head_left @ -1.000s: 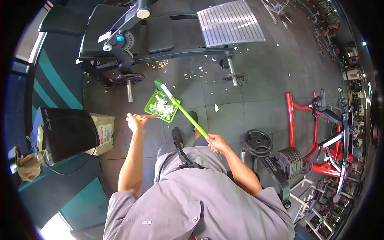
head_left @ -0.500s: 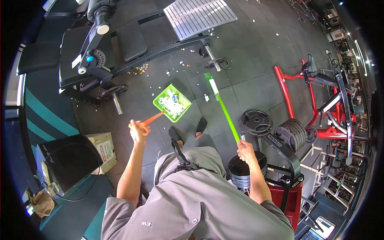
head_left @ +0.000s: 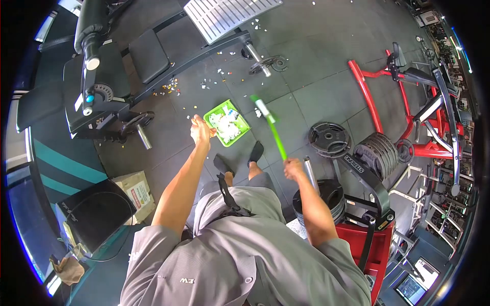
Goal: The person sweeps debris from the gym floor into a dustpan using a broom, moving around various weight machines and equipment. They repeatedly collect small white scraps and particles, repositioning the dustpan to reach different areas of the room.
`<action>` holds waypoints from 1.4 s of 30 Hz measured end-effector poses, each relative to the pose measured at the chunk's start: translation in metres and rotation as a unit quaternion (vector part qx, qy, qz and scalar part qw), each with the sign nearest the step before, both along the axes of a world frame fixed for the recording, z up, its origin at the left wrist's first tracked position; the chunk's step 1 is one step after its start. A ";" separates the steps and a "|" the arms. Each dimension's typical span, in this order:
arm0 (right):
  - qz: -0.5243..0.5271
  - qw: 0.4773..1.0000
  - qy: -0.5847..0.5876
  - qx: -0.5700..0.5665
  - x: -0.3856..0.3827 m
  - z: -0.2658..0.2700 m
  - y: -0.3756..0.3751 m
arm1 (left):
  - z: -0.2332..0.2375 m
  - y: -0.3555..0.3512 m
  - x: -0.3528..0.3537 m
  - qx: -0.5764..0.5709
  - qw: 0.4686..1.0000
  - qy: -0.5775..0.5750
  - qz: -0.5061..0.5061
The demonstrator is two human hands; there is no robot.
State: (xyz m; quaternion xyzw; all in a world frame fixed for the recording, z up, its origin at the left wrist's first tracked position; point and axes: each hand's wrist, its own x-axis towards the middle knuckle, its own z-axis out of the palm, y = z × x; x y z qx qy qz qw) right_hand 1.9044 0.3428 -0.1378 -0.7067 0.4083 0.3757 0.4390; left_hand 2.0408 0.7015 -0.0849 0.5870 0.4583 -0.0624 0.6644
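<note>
My left hand (head_left: pixel 202 131) is closed round the orange handle of a green dustpan (head_left: pixel 244 131), which lies on the floor with white scraps (head_left: pixel 224 127) in it. The handle is mostly hidden by the hand. On the right, my right hand (head_left: pixel 293 169) grips the green stick of a broom (head_left: pixel 277 137). The broom's white and green head is on the floor to the right of the dustpan, close to a small white scrap. Bits of paper and orange crumbs (head_left: pixel 171 86) lie scattered beyond the dustpan.
A black bench machine with a slotted metal plate (head_left: pixel 229 14) stands ahead and left. Weight plates (head_left: pixel 329 138) and a red-framed machine (head_left: pixel 365 97) are on the right. A cardboard box (head_left: pixel 135 191) sits at the left beside a black speaker (head_left: pixel 94 209).
My left hand has moved forward and right, and the dustpan has shifted slightly right and forward. My right hand has moved forward and left with the broom.
</note>
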 end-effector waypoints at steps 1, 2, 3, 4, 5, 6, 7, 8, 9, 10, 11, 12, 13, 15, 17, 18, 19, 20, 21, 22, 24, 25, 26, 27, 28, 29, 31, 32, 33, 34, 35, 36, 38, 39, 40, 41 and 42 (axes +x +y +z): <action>0.034 0.999 -0.001 -0.001 -0.005 0.009 0.008 | -0.001 -0.003 0.005 0.006 1.000 0.000 0.002; 0.069 0.998 -0.001 -0.002 -0.011 0.022 0.013 | -0.002 -0.007 0.008 0.011 1.000 0.001 0.006; 0.084 0.996 -0.012 -0.003 -0.015 0.044 0.016 | 0.001 -0.009 0.010 0.017 1.000 0.000 0.012; 0.100 0.995 -0.024 -0.004 -0.019 0.061 0.016 | 0.006 -0.011 0.012 0.023 1.000 -0.001 0.018; 0.130 0.989 -0.056 -0.037 -0.027 0.068 0.013 | 0.010 -0.011 0.014 0.029 0.999 0.001 0.025; 0.160 0.980 -0.091 -0.069 -0.036 0.072 0.007 | 0.009 -0.009 0.013 0.035 0.999 -0.004 0.024; 0.195 0.969 -0.118 -0.091 -0.040 0.076 -0.003 | 0.007 -0.004 0.012 0.041 0.999 -0.009 0.023; 0.228 0.956 -0.147 -0.112 -0.041 0.079 -0.018 | 0.005 0.000 0.013 0.048 0.999 -0.015 0.020; 0.259 0.941 -0.174 -0.132 -0.037 0.083 -0.030 | 0.008 0.002 0.015 0.030 0.999 -0.022 0.021; 0.227 0.959 -0.121 -0.116 -0.019 0.108 -0.037 | 0.011 0.001 0.016 0.029 0.999 -0.027 0.028; 0.195 0.972 -0.065 -0.115 0.005 0.139 -0.040 | 0.014 0.000 0.018 0.029 0.998 -0.033 0.034; 0.163 0.980 -0.010 -0.114 0.024 0.158 -0.046 | 0.015 -0.001 0.022 0.029 0.998 -0.039 0.041; 0.207 0.963 -0.089 -0.149 0.025 0.141 -0.071 | 0.011 0.001 0.024 0.024 0.998 -0.033 0.037; 0.284 0.917 -0.191 -0.204 0.034 0.084 -0.137 | 0.011 -0.004 0.032 0.025 0.998 -0.023 0.044; 0.313 0.892 -0.222 -0.238 0.058 0.054 -0.187 | 0.009 -0.009 0.039 0.034 0.998 -0.008 0.051; 0.286 0.907 -0.193 -0.243 0.081 0.057 -0.190 | 0.007 -0.013 0.043 0.041 0.998 0.000 0.054; 0.259 0.919 -0.163 -0.248 0.107 0.064 -0.190 | 0.004 -0.016 0.047 0.049 0.997 0.012 0.054; 0.207 0.942 -0.095 -0.246 0.138 0.085 -0.177 | 0.001 -0.020 0.051 0.053 0.997 0.008 0.055; 0.243 0.919 -0.144 -0.275 0.149 0.043 -0.206 | -0.001 -0.025 0.055 0.058 0.997 0.004 0.055; 0.277 0.892 -0.192 -0.303 0.157 0.001 -0.234 | -0.003 -0.030 0.060 0.063 0.997 0.000 0.054; 0.156 0.950 -0.106 -0.249 0.191 -0.006 -0.225 | -0.004 -0.037 0.070 0.083 0.995 0.012 0.049; 0.133 0.960 -0.090 -0.228 0.202 -0.019 -0.227 | -0.008 -0.038 0.073 0.089 0.995 0.013 0.045; 0.109 0.969 -0.072 -0.208 0.211 -0.033 -0.231 | -0.011 -0.038 0.077 0.094 0.995 0.016 0.040; 0.082 0.977 -0.056 -0.188 0.210 -0.048 -0.239 | -0.014 -0.038 0.081 0.112 0.992 0.034 0.035; 0.190 0.954 -0.126 -0.194 0.198 -0.076 -0.250 | -0.012 -0.040 0.082 0.110 0.993 0.031 0.038; 0.295 0.914 -0.196 -0.197 0.184 -0.111 -0.263 | -0.008 -0.043 0.084 0.106 0.993 0.026 0.044; 0.421 0.831 -0.301 -0.204 0.172 -0.113 -0.258 | -0.007 -0.046 0.089 0.109 0.993 0.021 0.046; 0.443 0.803 -0.338 -0.212 0.159 -0.094 -0.233 | -0.008 -0.047 0.090 0.107 0.993 0.023 0.045; 0.414 0.848 -0.267 -0.194 0.149 -0.082 -0.218 | -0.008 -0.048 0.092 0.105 0.993 0.024 0.043; 0.379 0.888 -0.196 -0.174 0.139 -0.069 -0.203 | -0.007 -0.048 0.094 0.104 0.993 0.024 0.041; 0.373 0.882 -0.217 -0.188 0.131 -0.038 -0.185 | -0.009 -0.048 0.096 0.106 0.993 0.026 0.039; 0.366 0.876 -0.238 -0.203 0.123 -0.010 -0.172 | -0.010 -0.048 0.096 0.108 0.993 0.024 0.040; 0.364 0.876 -0.257 -0.187 0.097 0.008 -0.172 | -0.011 -0.048 0.097 0.113 0.992 0.019 0.046; 0.348 0.881 -0.256 -0.194 0.091 0.026 -0.171 | -0.009 -0.049 0.097 0.109 0.992 0.017 0.054; 0.332 0.887 -0.253 -0.199 0.086 0.052 -0.169 | -0.006 -0.050 0.099 0.109 0.992 0.020 0.056; 0.315 0.893 -0.250 -0.203 0.084 0.064 -0.168 | -0.003 -0.050 0.099 0.111 0.992 0.023 0.057; 0.321 0.892 -0.230 -0.220 0.083 0.065 -0.175 | -0.003 -0.050 0.098 0.112 0.992 0.027 0.056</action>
